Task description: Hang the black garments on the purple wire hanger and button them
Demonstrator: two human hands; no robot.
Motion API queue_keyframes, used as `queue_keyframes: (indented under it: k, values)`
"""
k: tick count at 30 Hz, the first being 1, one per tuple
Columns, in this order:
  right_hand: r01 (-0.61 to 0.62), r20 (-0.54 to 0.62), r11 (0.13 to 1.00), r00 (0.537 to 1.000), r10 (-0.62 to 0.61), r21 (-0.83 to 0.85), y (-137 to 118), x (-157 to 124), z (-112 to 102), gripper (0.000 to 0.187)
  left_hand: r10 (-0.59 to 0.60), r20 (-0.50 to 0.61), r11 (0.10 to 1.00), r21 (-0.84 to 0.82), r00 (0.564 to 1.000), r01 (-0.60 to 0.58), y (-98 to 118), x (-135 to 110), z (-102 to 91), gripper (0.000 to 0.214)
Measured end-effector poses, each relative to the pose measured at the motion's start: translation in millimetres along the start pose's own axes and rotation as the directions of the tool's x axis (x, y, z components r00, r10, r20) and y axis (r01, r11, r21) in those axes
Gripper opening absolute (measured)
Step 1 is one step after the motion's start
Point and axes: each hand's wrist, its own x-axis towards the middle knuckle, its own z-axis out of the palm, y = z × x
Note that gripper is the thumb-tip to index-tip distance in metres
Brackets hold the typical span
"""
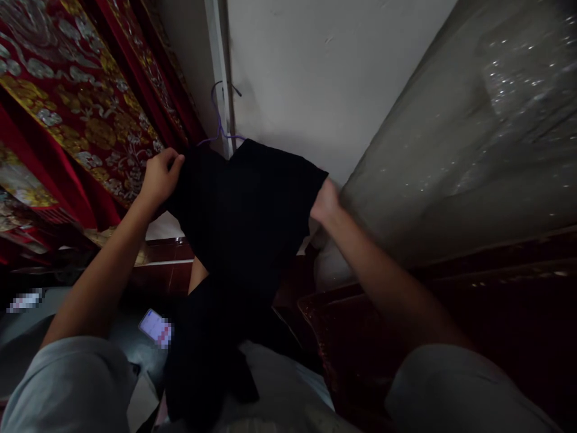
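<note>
A black short-sleeved shirt (247, 210) hangs spread out in front of me. Its shoulders rest on a thin purple clothes hanger (219, 129), whose hook reaches up beside a narrow upright strip on the wall. My left hand (162, 174) pinches the cloth at the shirt's left edge, near the shoulder. At the opposite side, my right hand (325, 201) is closed at the sleeve end, its fingers partly hidden by the dark fabric. More black cloth (207, 355) lies over my lap; where it parts from the shirt I cannot tell.
A red curtain (90, 108) with gold and silver patterns hangs at left. Something large under shiny plastic (473, 150) leans at right, above dark red furniture (383, 349). A phone (155, 328) with a lit screen lies low at left. Behind the hanger is a pale wall (324, 72).
</note>
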Motion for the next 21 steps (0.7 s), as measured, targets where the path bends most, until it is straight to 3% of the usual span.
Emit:
queue_keyframes:
  k: [1,3,5,8,11,15,18,19,21]
  values:
    - [-0.038,0.011,0.999,0.999,0.037,0.038,-1.7,3.3,-3.7,0.058,0.01,0.017,1.0,0.023,1.0,-0.01,4.3,-1.2,-0.6,0.033]
    - [-0.038,0.017,0.997,0.999,0.037,0.073,-12.3,11.3,-8.5,0.052,0.024,0.048,0.998,0.052,0.999,-0.026,16.7,-1.6,-0.4,0.036]
    - [0.13,-0.038,0.99,0.991,-0.128,0.05,-30.6,21.2,-6.3,0.034,0.055,0.055,0.998,0.04,0.997,-0.057,29.9,1.2,1.2,0.035]
    - [0.378,-0.128,0.926,0.919,-0.372,0.021,-62.1,34.9,10.2,0.022,0.126,0.058,0.991,-0.047,0.99,-0.124,40.1,10.3,5.4,0.03]
    - [0.362,-0.098,0.93,0.93,-0.355,0.065,-84.6,36.3,34.5,0.022,0.127,0.06,0.984,-0.133,0.99,-0.118,32.5,22.1,10.0,0.031]
    - [0.244,0.119,0.969,0.961,-0.248,0.047,-100.1,9.0,60.8,0.031,0.049,0.047,0.988,-0.152,0.998,-0.042,9.8,32.1,11.1,0.031]
    - [0.125,0.326,0.991,0.939,-0.106,-0.04,-112.5,-17.0,65.4,0.046,0.025,0.03,0.988,-0.152,0.999,-0.02,0.4,30.0,5.4,0.022]
    - [0.066,0.43,0.995,0.902,-0.027,-0.077,-116.4,-22.9,64.1,0.057,0.034,0.021,0.985,-0.168,0.999,-0.03,-0.2,27.4,2.6,0.017]
    - [-0.036,0.656,0.985,0.742,0.139,-0.168,-120.1,-28.2,59.7,0.084,0.071,-0.009,0.975,-0.21,0.997,-0.071,1.8,20.2,-3.3,0.005]
